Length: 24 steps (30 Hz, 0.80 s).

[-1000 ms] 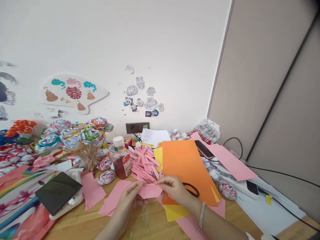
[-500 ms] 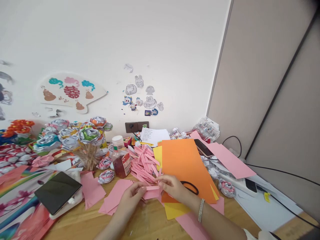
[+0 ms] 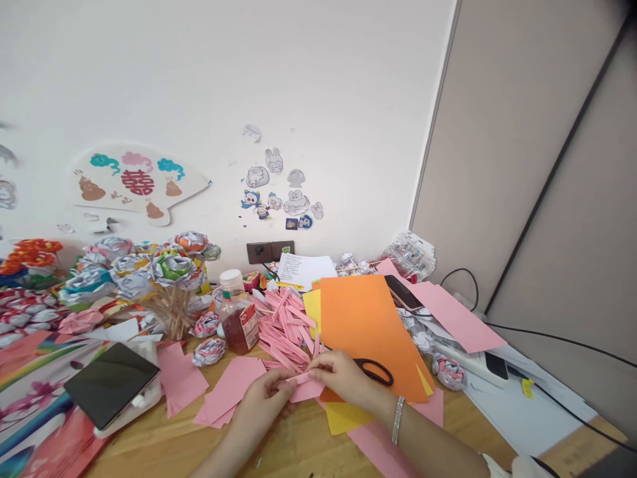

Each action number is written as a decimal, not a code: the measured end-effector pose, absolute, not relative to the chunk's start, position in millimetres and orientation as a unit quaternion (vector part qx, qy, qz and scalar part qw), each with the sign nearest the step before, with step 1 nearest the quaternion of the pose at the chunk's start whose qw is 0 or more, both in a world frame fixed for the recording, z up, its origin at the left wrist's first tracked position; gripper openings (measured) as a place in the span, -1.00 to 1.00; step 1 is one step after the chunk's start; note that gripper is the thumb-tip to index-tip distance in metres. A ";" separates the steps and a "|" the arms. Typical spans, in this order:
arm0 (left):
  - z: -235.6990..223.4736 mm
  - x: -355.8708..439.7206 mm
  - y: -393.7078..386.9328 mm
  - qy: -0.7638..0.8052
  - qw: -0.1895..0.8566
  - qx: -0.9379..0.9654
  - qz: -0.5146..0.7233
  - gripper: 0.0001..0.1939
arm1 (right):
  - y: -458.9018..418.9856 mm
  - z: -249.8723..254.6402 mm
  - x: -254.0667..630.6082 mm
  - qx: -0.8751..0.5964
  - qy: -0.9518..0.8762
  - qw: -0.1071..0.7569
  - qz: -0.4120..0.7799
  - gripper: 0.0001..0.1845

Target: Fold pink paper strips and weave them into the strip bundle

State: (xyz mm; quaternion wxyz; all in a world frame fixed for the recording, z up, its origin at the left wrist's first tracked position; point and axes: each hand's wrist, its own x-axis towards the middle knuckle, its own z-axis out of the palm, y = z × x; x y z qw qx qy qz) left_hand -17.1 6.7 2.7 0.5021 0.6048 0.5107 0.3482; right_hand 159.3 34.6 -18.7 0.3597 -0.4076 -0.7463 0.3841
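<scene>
Between my two hands is a small piece of pink paper [image 3: 307,390] with a folded upper edge. My left hand [image 3: 266,400] pinches its left end between thumb and fingers. At the right end, my right hand [image 3: 338,373] grips the same paper with closed fingertips. Just beyond my fingers lies a heap of folded pink paper strips [image 3: 286,325]. Scissors with black handles [image 3: 378,372] rest on the orange paper [image 3: 355,312] beside my right wrist, their blades largely hidden. Flat pink sheets [image 3: 231,392] lie left of my left hand.
A bottle of reddish liquid [image 3: 239,322] stands behind the pink sheets. Paper flowers on sticks [image 3: 174,272] rise at the left, near a dark tablet [image 3: 112,385]. A phone [image 3: 403,292], a power strip [image 3: 478,364] and cables lie right. Yellow paper [image 3: 346,418] sticks out below the orange sheet.
My hands have drawn slightly closer together on the pink paper, which now tilts up more to the right. The whole view has shifted a little; the other things lie as before.
</scene>
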 end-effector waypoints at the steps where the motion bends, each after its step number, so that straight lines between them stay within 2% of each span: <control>1: 2.5 -17.0 6.9 0.511 0.501 0.607 0.346 -0.72 | 33.9 -18.8 159.1 -0.408 -0.747 0.360 0.381 -0.81; 17: 12.9 -16.5 4.5 0.540 0.489 0.594 0.341 -0.67 | 28.8 -10.0 158.8 -0.406 -0.760 0.356 0.362 -0.82; 24: 16.2 -18.3 6.6 0.494 0.562 0.563 0.350 -0.65 | 26.6 2.6 162.0 -0.384 -0.757 0.354 0.391 -0.80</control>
